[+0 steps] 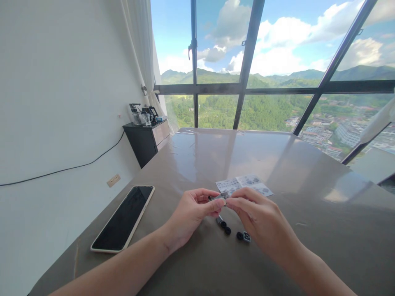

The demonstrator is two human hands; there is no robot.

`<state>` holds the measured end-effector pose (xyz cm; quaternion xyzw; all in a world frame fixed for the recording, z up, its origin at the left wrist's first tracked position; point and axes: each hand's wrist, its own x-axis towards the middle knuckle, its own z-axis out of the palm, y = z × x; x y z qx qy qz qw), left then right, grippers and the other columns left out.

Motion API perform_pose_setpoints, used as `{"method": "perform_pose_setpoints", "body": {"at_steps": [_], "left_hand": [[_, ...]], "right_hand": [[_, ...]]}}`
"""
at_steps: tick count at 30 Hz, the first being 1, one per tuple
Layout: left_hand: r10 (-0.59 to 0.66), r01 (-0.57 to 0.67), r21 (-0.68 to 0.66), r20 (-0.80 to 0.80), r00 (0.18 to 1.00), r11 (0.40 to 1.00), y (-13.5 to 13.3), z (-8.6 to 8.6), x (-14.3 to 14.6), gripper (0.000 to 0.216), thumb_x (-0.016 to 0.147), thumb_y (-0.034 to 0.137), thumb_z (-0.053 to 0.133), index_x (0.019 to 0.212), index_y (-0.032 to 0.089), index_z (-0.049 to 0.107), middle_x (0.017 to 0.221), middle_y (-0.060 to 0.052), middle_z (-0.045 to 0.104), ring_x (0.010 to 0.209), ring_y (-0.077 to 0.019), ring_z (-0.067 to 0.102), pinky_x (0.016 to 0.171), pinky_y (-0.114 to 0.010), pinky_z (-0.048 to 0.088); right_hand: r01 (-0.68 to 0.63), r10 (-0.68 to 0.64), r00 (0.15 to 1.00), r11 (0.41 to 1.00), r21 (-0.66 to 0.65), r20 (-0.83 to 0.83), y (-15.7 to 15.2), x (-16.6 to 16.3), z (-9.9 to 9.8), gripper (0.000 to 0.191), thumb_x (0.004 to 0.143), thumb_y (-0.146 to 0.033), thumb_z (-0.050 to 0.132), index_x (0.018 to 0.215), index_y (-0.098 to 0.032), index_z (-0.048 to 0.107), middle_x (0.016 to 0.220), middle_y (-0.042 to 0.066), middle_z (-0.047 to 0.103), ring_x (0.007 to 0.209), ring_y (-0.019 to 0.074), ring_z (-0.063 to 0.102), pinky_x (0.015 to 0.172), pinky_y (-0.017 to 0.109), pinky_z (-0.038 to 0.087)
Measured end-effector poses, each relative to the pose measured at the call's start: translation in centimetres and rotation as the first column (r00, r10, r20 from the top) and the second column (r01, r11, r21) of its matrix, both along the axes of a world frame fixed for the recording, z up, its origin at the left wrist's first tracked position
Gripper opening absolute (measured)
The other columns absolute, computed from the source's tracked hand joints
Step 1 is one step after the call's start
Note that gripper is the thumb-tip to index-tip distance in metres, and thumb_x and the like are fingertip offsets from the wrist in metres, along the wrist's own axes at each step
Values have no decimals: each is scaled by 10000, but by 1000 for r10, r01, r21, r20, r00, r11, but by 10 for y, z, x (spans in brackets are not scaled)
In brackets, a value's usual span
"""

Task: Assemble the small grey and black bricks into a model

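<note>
Between my two hands, just above the table, is a small grey toy piece (221, 195), mostly covered by fingers. My left hand (197, 205) pinches it between thumb and fingertips. From the other side my right hand (254, 207) closes its thumb and fingertips on the same piece. Below them on the table lie several small black wheels (227, 230) and a grey part (219, 219). Nearer my right hand, another black wheel (240, 235) rests beside a small square grey-and-black part (247, 237). An instruction sheet (247, 183) with printed part drawings lies behind my hands.
A phone (123, 220) with a dark screen and pale case lies to the left on the brown covered table (185, 156). Past the table's left edge stands a dark cabinet (140, 142) with a coffee maker (149, 113). Large windows (216, 107) rise behind.
</note>
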<state>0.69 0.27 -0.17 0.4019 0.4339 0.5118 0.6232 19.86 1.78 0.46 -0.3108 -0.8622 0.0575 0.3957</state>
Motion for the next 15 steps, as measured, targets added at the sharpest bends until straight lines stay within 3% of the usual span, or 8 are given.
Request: {"method": "perform_pose_setpoints", "body": {"at_steps": [3,6,10,15], "left_hand": [[-14,14,4,-6,1000,1000,-1,2,0,401,633,328,890,923,92,746,688,-49,705,661,-129,624,665,-258,500],[-46,46,-1,-4,999,999,-2,4,0,391,633,323,890,921,95,756,686,-44,699,648,-126,619,655,-255,492],[-76,76,18,20,997,997,-2,4,0,376,622,307,897,916,112,767,692,-35,699,650,-122,616,672,-257,493],[-114,110,77,41,993,991,-3,5,0,341,674,322,867,926,112,775,746,-60,724,688,-135,635,717,-275,505]], "right_hand": [[-36,18,994,987,-159,-112,3,0,-3,233,959,-152,536,856,-210,738,863,45,653,745,158,610,674,271,477],[-57,-36,969,929,-367,-243,5,-2,-6,153,910,-255,637,807,-228,746,892,44,641,811,184,615,702,296,498],[-220,-88,892,773,-595,-444,5,-6,-4,212,808,-389,738,726,-203,676,892,52,644,838,208,610,660,303,514],[-390,-160,799,595,-702,-580,2,-7,0,290,733,-397,819,841,-211,624,970,38,683,862,198,645,764,339,529]]}}
